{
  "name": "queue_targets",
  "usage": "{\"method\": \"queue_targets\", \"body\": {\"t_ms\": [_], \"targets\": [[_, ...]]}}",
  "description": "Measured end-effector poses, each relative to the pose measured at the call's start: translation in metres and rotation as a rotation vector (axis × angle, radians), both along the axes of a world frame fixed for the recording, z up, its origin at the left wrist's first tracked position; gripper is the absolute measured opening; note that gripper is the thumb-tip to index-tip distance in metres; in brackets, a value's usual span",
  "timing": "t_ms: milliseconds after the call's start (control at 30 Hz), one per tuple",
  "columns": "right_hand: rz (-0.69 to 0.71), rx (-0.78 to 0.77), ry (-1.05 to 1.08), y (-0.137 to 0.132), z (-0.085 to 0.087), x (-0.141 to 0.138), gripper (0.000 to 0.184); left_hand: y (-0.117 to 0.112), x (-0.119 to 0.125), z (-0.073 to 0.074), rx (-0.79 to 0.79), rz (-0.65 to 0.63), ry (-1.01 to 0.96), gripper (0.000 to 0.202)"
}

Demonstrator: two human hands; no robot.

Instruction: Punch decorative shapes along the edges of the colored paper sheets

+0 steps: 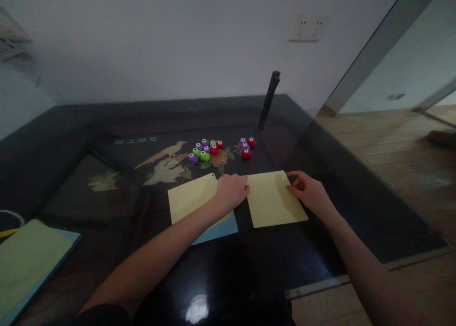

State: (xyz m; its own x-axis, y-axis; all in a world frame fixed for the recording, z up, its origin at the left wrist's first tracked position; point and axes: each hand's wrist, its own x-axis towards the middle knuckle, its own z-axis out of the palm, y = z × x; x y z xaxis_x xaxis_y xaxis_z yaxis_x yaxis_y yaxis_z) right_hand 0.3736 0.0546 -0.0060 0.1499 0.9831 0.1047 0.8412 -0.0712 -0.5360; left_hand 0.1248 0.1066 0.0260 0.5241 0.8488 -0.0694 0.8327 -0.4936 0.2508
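Observation:
A pale yellow sheet of paper (276, 200) lies on the dark table between my two hands. My left hand (231, 191) is closed at the sheet's upper left edge, its fingertips partly hidden. At the upper right corner, which curls up a little, my right hand (310, 194) has its thumb and fingers closed on the paper's edge. To the left, under my left wrist, lies a second yellow sheet (192, 195) with a small dark mark at its top corner. A blue sheet (217, 231) shows from beneath it.
Several purple, green and red eye-shaped beads (204, 150) sit in a cluster behind the sheets, with a smaller group (245, 147) to its right. A black upright post (270, 100) stands at the back. More yellow and blue paper (33, 259) lies at the left edge.

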Motion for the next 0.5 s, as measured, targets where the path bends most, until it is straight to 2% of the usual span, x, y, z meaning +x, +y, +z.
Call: {"method": "queue_targets", "body": {"t_ms": [100,167,233,300,367,400,500], "targets": [[-0.036,0.076,-0.017,-0.001,0.006,-0.001,0.023,0.001,-0.002,0.01,0.02,0.026,-0.031,0.021],[-0.064,0.143,0.015,-0.002,0.014,-0.003,0.017,0.004,-0.012,0.022,0.053,0.053,-0.07,0.024],[-0.068,0.186,0.06,-0.004,0.026,-0.009,0.016,0.008,-0.036,0.034,0.095,0.094,-0.115,0.027],[-0.035,0.19,0.109,-0.006,0.038,-0.02,0.015,0.01,-0.071,0.038,0.128,0.142,-0.15,0.024],[0.041,0.147,0.198,-0.006,0.047,-0.04,0.014,0.009,-0.113,0.033,0.152,0.21,-0.185,0.02],[0.097,0.098,0.276,-0.005,0.05,-0.052,0.015,0.007,-0.133,0.027,0.153,0.268,-0.276,0.018],[0.296,-0.168,0.662,0.001,0.055,-0.098,0.021,-0.005,-0.182,0.007,-0.019,0.492,-0.726,0.018]]}}
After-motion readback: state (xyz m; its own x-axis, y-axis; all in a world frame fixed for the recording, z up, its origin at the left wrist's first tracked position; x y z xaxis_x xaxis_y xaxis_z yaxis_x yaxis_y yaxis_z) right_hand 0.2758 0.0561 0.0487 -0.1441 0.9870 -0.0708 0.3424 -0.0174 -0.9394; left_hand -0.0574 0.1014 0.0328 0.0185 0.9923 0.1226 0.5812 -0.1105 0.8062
